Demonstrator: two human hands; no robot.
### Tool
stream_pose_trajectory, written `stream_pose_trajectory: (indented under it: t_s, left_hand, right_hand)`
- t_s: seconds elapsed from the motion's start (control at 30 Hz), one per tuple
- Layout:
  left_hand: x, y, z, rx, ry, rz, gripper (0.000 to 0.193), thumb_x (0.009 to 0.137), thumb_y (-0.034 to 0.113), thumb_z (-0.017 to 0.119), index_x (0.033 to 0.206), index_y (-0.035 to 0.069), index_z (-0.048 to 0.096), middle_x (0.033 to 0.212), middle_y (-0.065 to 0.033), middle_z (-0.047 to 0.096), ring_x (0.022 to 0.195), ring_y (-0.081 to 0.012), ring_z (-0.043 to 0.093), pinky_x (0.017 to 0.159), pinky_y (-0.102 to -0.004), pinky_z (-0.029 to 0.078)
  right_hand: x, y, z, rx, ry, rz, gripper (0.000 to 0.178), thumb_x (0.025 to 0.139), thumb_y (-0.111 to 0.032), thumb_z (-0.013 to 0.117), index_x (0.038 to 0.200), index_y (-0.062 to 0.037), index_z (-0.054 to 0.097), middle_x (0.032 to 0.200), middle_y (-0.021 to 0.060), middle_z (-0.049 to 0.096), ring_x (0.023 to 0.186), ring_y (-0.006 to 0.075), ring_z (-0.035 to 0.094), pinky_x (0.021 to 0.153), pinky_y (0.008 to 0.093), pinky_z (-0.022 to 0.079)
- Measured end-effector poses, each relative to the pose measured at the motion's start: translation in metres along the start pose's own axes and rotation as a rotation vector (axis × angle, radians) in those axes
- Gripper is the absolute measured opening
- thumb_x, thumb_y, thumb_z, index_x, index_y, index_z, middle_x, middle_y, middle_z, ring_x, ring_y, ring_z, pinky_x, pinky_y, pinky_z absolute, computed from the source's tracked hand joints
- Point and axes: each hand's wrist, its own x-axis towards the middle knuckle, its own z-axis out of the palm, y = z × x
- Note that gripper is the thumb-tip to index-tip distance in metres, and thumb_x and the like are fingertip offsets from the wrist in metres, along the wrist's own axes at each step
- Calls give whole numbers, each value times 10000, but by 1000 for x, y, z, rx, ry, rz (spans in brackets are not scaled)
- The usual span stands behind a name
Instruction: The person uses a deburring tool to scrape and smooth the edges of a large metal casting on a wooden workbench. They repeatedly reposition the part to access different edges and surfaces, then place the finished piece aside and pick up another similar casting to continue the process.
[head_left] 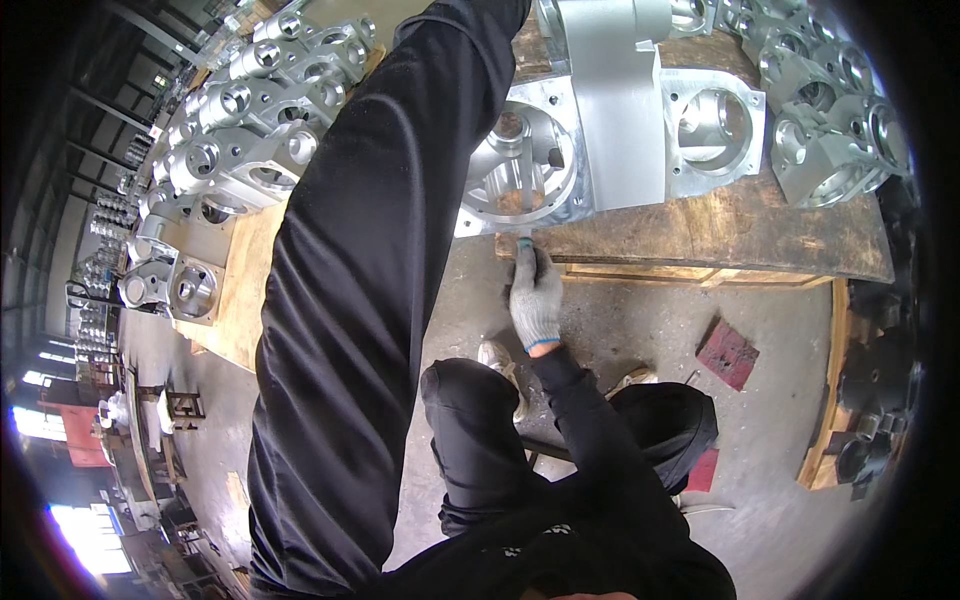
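Note:
My right hand [537, 300], in a grey knit glove with a blue cuff edge, is closed at the near edge of the wooden bench. From its fingers sticks the teal end of a slim tool [525, 243]; the rest of its grip is hidden in the glove. A narrow metal strip, seemingly its blade, runs into the round opening of a silver metal casting [574, 150]. This casting lies on the bench top [720, 225], with a square flange at each side and a broad body between. My left arm [370, 280], in a black sleeve, reaches far forward; its hand is outside the picture.
Similar castings [830, 150] crowd the bench's right end. More castings [235, 150] are piled on a wooden table [255, 290] to the left. A dark red sheet [727, 354] lies on the floor, and dark parts [870, 400] stand in a wooden crate at the right.

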Motion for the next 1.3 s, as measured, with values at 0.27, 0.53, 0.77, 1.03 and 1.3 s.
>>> stream_pose_trajectory:
  t_s: [0.27, 0.53, 0.77, 1.03, 1.3]
  left_hand:
    - [-3, 5, -2, -40, 56, -30, 317, 921, 232, 563, 882, 26, 801, 915, -221, 759, 858, -385, 710, 823, -489, 554]
    - [-1, -2, 11, -98, 164, -81, 283, 902, 192, 569, 892, 30, 801, 849, -206, 749, 833, -375, 701, 857, -473, 546]
    - [-4, 0, 3, -22, 78, -40, 262, 880, 169, 574, 876, 34, 799, 896, -208, 751, 882, -369, 695, 864, -454, 547]
    - [-8, 5, -9, -633, 289, -590, 402, 964, 249, 493, 1190, -54, 631, 1099, -316, 699, 1135, -480, 640, 1000, -479, 503]
    - [-7, -34, 29, 535, -428, 33, 274, 1019, 195, 482, 1079, -27, 631, 1184, -279, 678, 1246, -362, 616, 1052, -355, 480]
  right_hand:
    - [-14, 0, -23, 68, -56, 55, 412, 1067, -368, 586, 1053, 27, 704, 671, -3, 581, 582, 100, 550, 548, 299, 459]
    - [15, -28, -57, 54, -324, 108, 396, 1040, -403, 634, 811, -80, 650, 613, -20, 553, 439, 92, 469, 403, 285, 330]
    - [9, -42, -70, 68, -458, 356, 387, 1007, -446, 681, 801, -119, 674, 619, -69, 530, 491, 50, 450, 453, 255, 325]
    - [17, -24, -60, -212, -352, -66, 429, 1036, -381, 629, 1044, 39, 713, 917, 214, 751, 839, 284, 725, 780, 398, 533]
    - [-23, 4, -57, -372, -36, -372, 353, 1058, -335, 557, 1014, -14, 697, 937, 264, 711, 900, 459, 691, 697, 499, 540]
